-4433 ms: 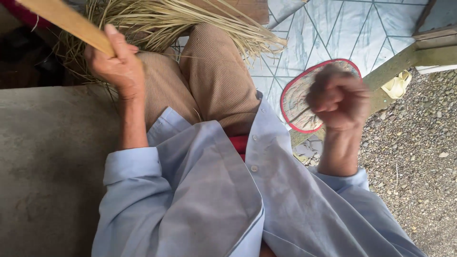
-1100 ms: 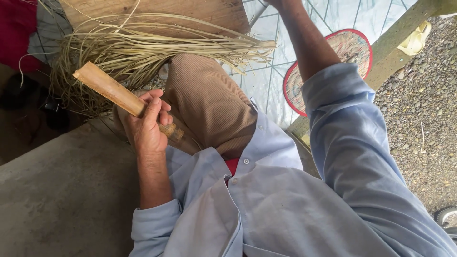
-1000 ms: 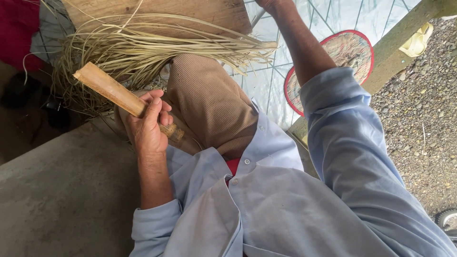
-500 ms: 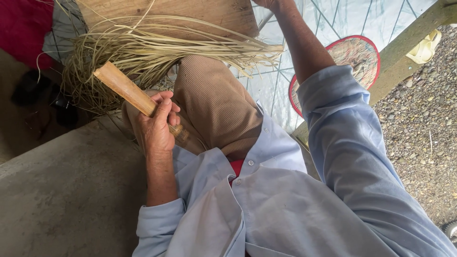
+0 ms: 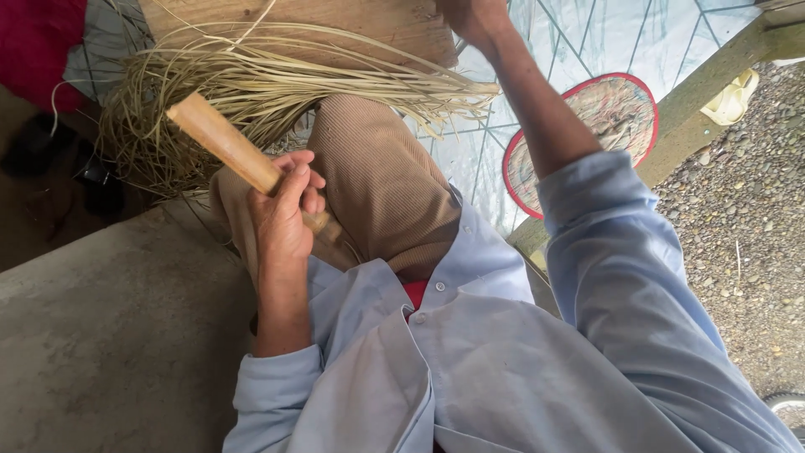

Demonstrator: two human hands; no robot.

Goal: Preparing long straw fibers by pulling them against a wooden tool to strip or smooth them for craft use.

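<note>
While the wooden stick (image 5: 228, 151) is gripped, dried fibre strands (image 5: 277, 84) are reached.

Nearest, the stick is clamped by the left hand (image 5: 283, 214) above the knee; farther, the right hand (image 5: 471, 18) is at the strands, fingers hidden.

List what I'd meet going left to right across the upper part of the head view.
Red cloth → wooden stick held in the left hand → bundle of pale fibre strips → right hand → round red-rimmed mat → gravel.
</note>
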